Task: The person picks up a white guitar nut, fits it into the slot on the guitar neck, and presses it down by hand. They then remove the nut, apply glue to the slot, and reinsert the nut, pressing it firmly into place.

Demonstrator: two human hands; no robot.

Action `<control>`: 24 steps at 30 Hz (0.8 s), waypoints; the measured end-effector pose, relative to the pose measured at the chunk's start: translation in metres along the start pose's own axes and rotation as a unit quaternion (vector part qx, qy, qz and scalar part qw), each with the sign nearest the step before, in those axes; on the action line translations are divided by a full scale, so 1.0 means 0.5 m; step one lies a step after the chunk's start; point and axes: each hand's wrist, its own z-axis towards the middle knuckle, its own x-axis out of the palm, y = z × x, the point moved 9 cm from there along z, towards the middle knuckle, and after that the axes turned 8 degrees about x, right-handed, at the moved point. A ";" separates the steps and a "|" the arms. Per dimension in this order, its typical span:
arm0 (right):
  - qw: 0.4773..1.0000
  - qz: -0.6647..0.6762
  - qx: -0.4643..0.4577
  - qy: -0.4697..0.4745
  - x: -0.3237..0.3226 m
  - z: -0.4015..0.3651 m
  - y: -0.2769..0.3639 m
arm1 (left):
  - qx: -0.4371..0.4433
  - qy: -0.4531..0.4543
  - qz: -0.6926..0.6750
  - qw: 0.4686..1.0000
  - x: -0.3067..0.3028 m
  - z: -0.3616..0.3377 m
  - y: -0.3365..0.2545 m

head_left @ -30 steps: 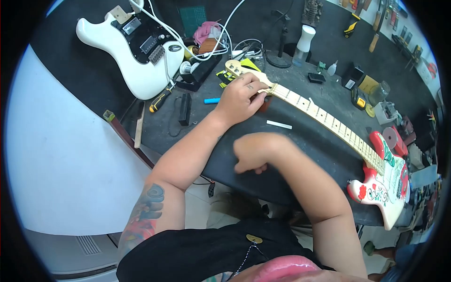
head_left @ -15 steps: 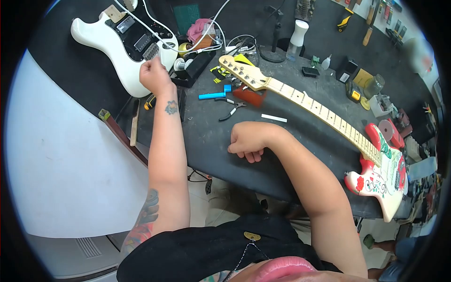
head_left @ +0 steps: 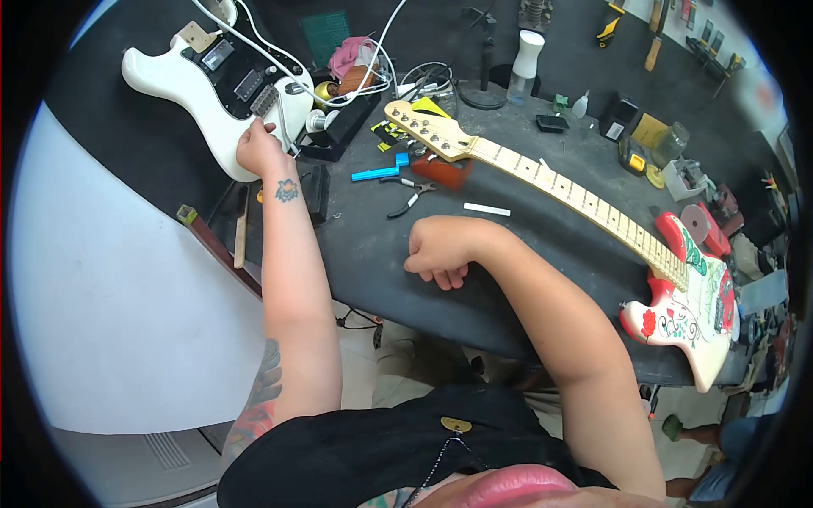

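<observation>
At the upper left lies a white electric guitar body with a black pickguard and a metal bridge. My left hand is at its lower edge by the bridge, fingers pinched together; what they hold, if anything, is hidden. Loosely curled, my right hand rests on the dark workbench, with nothing visible in it. Just beyond it are a white strip, pliers with dark handles, and a blue string winder.
A second guitar with a maple neck and a floral-painted body lies across the right side, its neck near an orange-brown block. White cables cross the white guitar. A spray bottle stands behind. Another person's leg shows lower right.
My left hand has shifted slightly down and left along the white guitar's edge, showing more of the bridge. The view has moved a little; my right hand keeps its curled pose.
</observation>
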 end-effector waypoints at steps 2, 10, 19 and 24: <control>1.000 0.002 0.003 -0.001 -0.002 -0.001 -0.006 | 0.036 0.008 0.010 0.999 0.008 -0.003 -0.006; 1.000 0.005 -0.002 0.005 -0.001 -0.001 -0.004 | -0.002 0.029 0.010 1.000 0.012 -0.008 0.004; 1.000 -0.004 -0.001 0.011 -0.001 -0.005 0.000 | -0.067 0.058 -0.032 0.996 0.026 -0.021 0.026; 1.000 -0.004 -0.009 0.012 -0.001 -0.004 0.002 | -0.075 0.040 -0.044 0.995 0.023 -0.019 0.031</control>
